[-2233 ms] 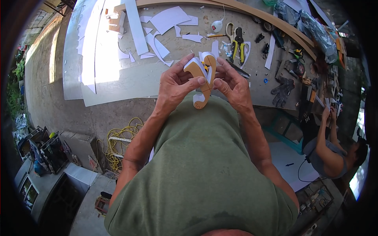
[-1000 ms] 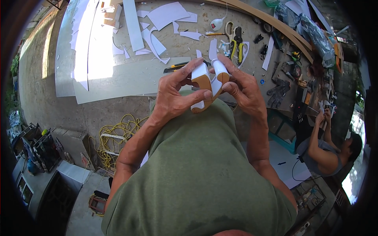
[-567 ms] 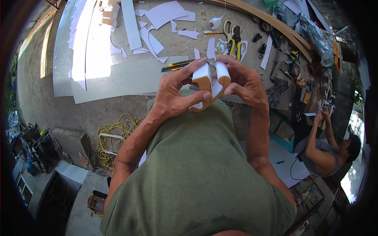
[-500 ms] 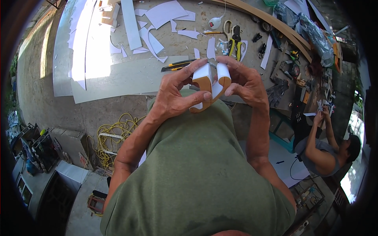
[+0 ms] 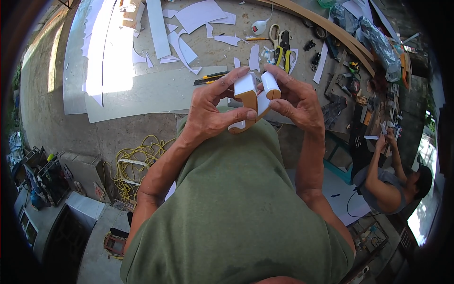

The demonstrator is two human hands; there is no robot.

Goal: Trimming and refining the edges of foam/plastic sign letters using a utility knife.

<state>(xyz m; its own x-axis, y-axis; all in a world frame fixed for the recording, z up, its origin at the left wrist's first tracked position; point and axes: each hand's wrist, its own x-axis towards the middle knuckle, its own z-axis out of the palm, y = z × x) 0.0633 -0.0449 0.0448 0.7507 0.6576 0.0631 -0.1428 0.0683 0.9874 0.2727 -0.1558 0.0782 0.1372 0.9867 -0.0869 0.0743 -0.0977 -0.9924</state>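
Note:
Between both hands I hold a curved, letter-like block (image 5: 246, 98) with a brown face and glossy white sides, just beyond the front of my green shirt. My left hand (image 5: 212, 105) grips its left part, with the thumb on the brown face and the fingers at the far white edge. Around the rounded right end my right hand (image 5: 299, 100) is closed, the thumb pressing on the near side and the fingertips over the far side. A yellow-and-black utility knife (image 5: 208, 80) lies on the table beyond my left fingers.
White sheet offcuts (image 5: 201, 16) litter the worktable (image 5: 227, 59). Scissors (image 5: 274, 35), yellow-handled pliers (image 5: 283, 49) and a white corded device (image 5: 258, 27) lie at the back. A co-worker (image 5: 392, 184) sits at right. Yellow cord (image 5: 130, 168) is coiled on the floor at left.
The block has turned slightly in my hands, showing more of its white side at the right end. My right fingers and thumb have shifted a little on it.

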